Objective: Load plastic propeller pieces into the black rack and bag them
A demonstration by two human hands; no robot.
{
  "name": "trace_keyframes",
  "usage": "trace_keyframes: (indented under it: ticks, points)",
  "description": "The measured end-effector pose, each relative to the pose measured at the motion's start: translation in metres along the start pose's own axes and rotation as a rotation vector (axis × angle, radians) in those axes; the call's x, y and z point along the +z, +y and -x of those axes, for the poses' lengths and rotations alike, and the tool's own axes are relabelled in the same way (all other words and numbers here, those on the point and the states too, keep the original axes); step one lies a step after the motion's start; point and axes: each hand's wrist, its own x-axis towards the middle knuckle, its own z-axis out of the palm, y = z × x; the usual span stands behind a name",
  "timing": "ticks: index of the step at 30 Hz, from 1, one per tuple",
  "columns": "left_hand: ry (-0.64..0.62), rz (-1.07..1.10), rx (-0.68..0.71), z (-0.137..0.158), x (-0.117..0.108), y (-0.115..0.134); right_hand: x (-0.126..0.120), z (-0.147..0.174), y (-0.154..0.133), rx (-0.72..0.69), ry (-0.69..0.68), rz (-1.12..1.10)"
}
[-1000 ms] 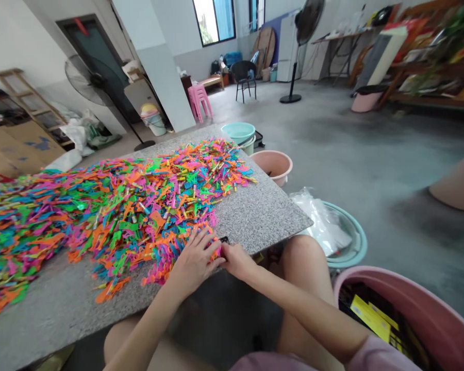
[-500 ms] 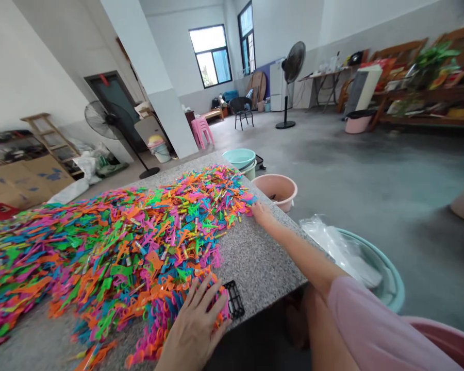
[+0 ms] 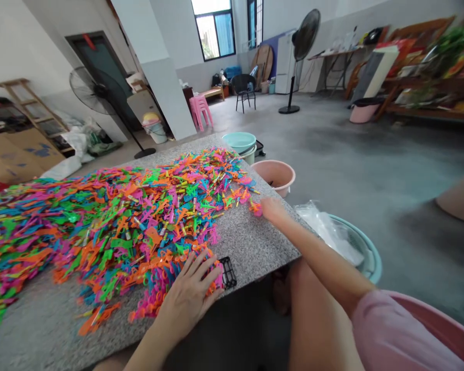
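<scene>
My left hand (image 3: 191,288) lies palm down with its fingers spread over a packed row of small plastic pieces (image 3: 154,296), pink, orange and blue. A black grid-like plastic frame (image 3: 228,272) sticks out to the right of that hand. My right hand (image 3: 274,208) is low over the right edge of the table, its fingers smeared by motion. Right at its fingertips is an orange and pink plastic piece (image 3: 256,208); whether the hand grips it I cannot tell. A wide heap of bright plastic pieces (image 3: 131,216), some with shiny tubes, covers much of the table.
The speckled stone table (image 3: 251,247) ends just right of my right arm. Beyond that edge stand a peach basin (image 3: 282,167), a turquoise basin (image 3: 237,139) and a green tub (image 3: 373,263) with clear plastic bags (image 3: 328,232). A pink tub (image 3: 421,314) sits by my leg.
My right hand has come back towards me, with an orange and pink piece beside its fingers. The left hand stays on the row. The camera has tilted down.
</scene>
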Motion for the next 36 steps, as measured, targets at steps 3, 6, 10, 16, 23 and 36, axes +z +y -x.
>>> trace_keyframes:
  ticks: [3, 6, 10, 16, 23, 36]
  points:
    - [-0.038, 0.020, -0.013, 0.000, -0.003, 0.000, -0.008, 0.022, 0.009, 0.030, -0.108, 0.088]
    - [-0.054, 0.047, -0.021, -0.001, -0.005, 0.000, -0.007, 0.045, 0.004, -0.027, -0.359, 0.051]
    - [-0.049, 0.053, -0.026, -0.001, -0.005, 0.000, 0.018, 0.070, -0.031, -0.150, -0.571, -0.458]
    - [-0.003, -0.003, -0.010, 0.001, 0.000, -0.003, 0.073, 0.089, -0.085, -0.311, -0.380, -0.979]
    - [-0.007, -0.006, 0.000, 0.001, 0.001, -0.003, 0.093, 0.078, -0.103, -0.485, -0.178, -0.642]
    - [-0.024, -0.019, -0.007, -0.001, -0.002, 0.004, 0.094, 0.070, -0.096, -0.714, -0.209, -0.494]
